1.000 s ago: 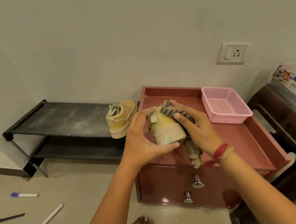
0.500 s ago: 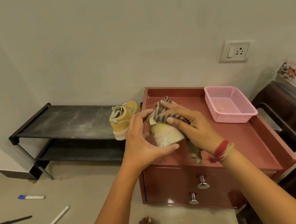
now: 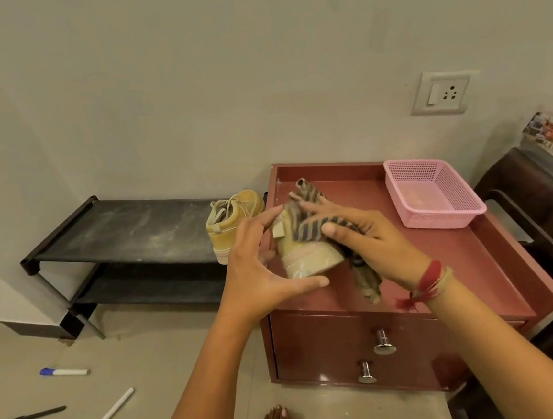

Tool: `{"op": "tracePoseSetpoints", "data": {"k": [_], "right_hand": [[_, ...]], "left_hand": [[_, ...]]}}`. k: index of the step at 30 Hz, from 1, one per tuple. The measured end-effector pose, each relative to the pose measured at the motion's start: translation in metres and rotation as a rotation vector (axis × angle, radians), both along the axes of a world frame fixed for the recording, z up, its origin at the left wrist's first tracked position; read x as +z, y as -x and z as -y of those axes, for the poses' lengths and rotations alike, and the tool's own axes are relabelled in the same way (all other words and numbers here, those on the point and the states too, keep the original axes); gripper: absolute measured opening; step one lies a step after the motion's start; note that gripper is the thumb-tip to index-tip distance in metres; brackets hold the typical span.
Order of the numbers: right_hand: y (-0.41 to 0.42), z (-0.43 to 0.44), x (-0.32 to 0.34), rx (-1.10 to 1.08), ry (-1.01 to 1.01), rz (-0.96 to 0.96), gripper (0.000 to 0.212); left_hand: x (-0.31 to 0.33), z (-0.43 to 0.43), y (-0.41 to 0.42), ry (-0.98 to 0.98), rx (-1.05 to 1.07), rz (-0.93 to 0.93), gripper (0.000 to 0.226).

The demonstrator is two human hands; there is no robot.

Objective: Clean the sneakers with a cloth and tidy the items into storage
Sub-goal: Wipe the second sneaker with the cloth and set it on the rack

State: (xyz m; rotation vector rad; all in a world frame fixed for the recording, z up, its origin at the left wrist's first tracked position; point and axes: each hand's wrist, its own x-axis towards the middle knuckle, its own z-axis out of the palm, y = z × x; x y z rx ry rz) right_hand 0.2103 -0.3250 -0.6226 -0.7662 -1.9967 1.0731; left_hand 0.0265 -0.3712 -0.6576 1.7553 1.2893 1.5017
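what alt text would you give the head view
A person's left hand holds a yellow sneaker over a red cabinet while the right hand presses a striped cloth on it. The other sneaker sits on a black shoe rack.

We show a pale yellow sneaker [image 3: 306, 257] with a pink band above its sole, tilted with the heel toward us; the left hand [image 3: 261, 271] grips it. A grey-and-beige striped cloth [image 3: 314, 226] lies over its upper, pressed there by the right hand [image 3: 369, 244], one end hanging below the wrist. A second sneaker [image 3: 232, 220], mustard yellow, stands upright just beyond the left hand.
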Motion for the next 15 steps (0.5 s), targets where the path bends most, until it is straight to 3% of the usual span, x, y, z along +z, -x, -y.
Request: {"op": "tracePoseSetpoints", "data": {"k": [2,6,9,13,15], "right_hand": [[0.001,0.002,-0.007,-0.079,0.022,-0.101,0.027],[0.005,0.007,-0.018,0.025,0.015,-0.058,0.029],[0.007,0.003,-0.021,-0.133,0.028,-0.2,0.026],[0.013,0.006,-0.026,-0.001,0.03,-0.106,0.027],[0.013,0.002,-0.028,-0.066,0.029,-0.128,0.027]], "left_hand": [[0.001,0.001,0.0,0.001,0.006,-0.027,0.101],[0.0,0.002,0.004,-0.021,-0.002,-0.078,0.102],[-0.002,0.004,0.0,-0.027,0.037,-0.127,0.099],[-0.003,0.002,0.0,-0.059,0.061,-0.233,0.096],[-0.002,0.003,0.002,-0.036,0.06,-0.224,0.094]]}}
